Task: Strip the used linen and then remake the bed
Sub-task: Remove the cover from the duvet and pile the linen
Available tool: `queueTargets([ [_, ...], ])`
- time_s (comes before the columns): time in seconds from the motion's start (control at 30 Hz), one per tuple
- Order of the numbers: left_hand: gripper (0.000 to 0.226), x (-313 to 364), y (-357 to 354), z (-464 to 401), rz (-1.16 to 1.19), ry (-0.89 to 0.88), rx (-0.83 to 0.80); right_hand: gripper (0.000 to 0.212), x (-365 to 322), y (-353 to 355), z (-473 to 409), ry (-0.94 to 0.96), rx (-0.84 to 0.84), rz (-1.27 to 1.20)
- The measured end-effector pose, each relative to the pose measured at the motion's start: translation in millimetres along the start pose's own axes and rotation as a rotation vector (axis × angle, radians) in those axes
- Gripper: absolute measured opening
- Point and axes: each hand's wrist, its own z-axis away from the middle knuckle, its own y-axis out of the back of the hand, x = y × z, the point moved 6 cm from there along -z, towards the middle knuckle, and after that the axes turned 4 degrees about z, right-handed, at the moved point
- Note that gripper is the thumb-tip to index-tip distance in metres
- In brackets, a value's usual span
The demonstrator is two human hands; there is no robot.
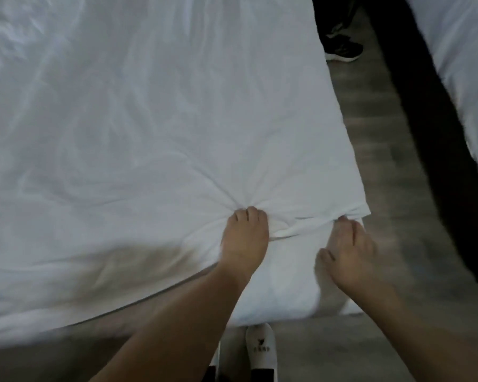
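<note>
the left hand [244, 235] is closed into a fist on the white sheet [149, 133], its fingers curled down into the cloth so that a bunch of fabric is gathered under the knuckles and creases fan out from that spot across the bed. the right hand [348, 249] lies with its fingers bent and their tips pressed into a twisted ridge of the same sheet, close to the bed's near right corner [363, 212]; the picture is blurred there, and whether it truly grips the fold or only presses on it cannot be told for certain, though the fingers look hooked over the cloth. the ridge of gathered sheet runs between the two hands, from the left fist across to the right fingertips.

the sheet covers the whole top of the bed and hangs over its near edge, wrinkled and loose further up on the left. both forearms are bare and reach forward and up from the bottom of the view, the left one slanting in from the lower left, the right one from the lower right, backs of the hands turned upward.

below, a white shoe [261, 347] of the person stands on the grey floor [384, 166] just beside the bed's near edge. a dark shoe [342, 51] of another person stands on the floor by the far right side, and a second white bed [464, 78] lies well apart at the right.
</note>
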Motion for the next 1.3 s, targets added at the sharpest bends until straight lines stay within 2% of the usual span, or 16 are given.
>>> queueTargets([
  [0.07, 0.03, -9.6, 20.8, -15.0, 0.066, 0.016, 0.057, 0.091, 3.4, -2.2, -9.6, -0.072, 0.059, -0.034],
  [0.13, 0.016, -16.5, 55.6, -11.3, 0.201, 0.007, -0.016, 0.098, 6.9, 4.2, -12.3, -0.144, 0.103, -0.053],
  [0.27, 0.011, -40.4, 156.3, 49.2, 0.175, -0.106, -0.018, 0.092, -4.2, 36.7, -7.4, -0.107, 0.253, -0.014],
  [0.3, 0.009, -52.7, 175.3, 68.7, 0.173, -0.117, -0.046, 0.088, -7.5, 41.3, -7.1, -0.08, 0.258, 0.002],
  [0.4, 0.045, -96.4, 204.1, 110.1, 0.173, -0.117, -0.012, 0.068, -18.1, 48.8, -10.5, 0.004, 0.213, 0.045],
  [0.47, 0.04, -107.1, 192.9, 119.2, 0.075, -0.115, -0.074, 0.05, -25.7, 50.4, -18.0, 0.065, 0.194, 0.068],
  [0.57, 0.03, -97.5, 136.0, 105.7, -0.149, -0.032, -0.306, 0.018, -27.0, 62.3, -34.2, 0.092, 0.188, -0.009],
  [0.6, 0.038, -89.0, 116.7, 97.5, -0.161, -0.009, -0.329, 0.009, -23.5, 70.3, -36.9, 0.085, 0.172, -0.066],
  [0.7, 0.107, -48.4, 80.2, 63.8, -0.033, 0.046, -0.194, 0.002, -15.9, 105.4, -25.2, 0.157, 0.151, -0.159],
  [0.8, 0.125, -9.2, 64.0, 35.0, 0.204, 0.179, -0.154, 0.019, -32.0, 169.4, 12.4, 0.311, 0.322, -0.19],
  [0.87, 0.109, 1.2, 80.1, 29.6, 0.324, 0.2, -0.034, 0.025, -56.3, 216.0, 39.1, 0.428, 0.508, -0.112],
  [1.0, 0.026, -29.9, 142.1, 46.5, 0.699, 0.006, 0.164, 0.003, -114.8, 268.2, 105.5, 0.616, 0.711, -0.186],
  [1.1, 0.026, -75.5, 168.3, 76.5, 0.787, -0.005, 0.153, 0.007, -136.1, 257.7, 141.5, 0.653, 0.729, -0.347],
  [1.17, 0.005, -111.2, 191.2, 100.7, 0.59, -0.076, 0.294, 0.014, -125.5, 224.1, 139.6, 0.554, 0.677, -0.366],
  [1.2, 0.007, -135.4, 195.2, 111.1, 0.507, -0.084, 0.329, 0.015, -116.1, 198.7, 131.4, 0.482, 0.591, -0.309],
  [1.3, 0.013, -207.5, 171.4, 132.2, 0.177, 0.084, 0.092, 0.022, -82.2, 97.7, 109.8, 0.296, 0.063, -0.109],
])
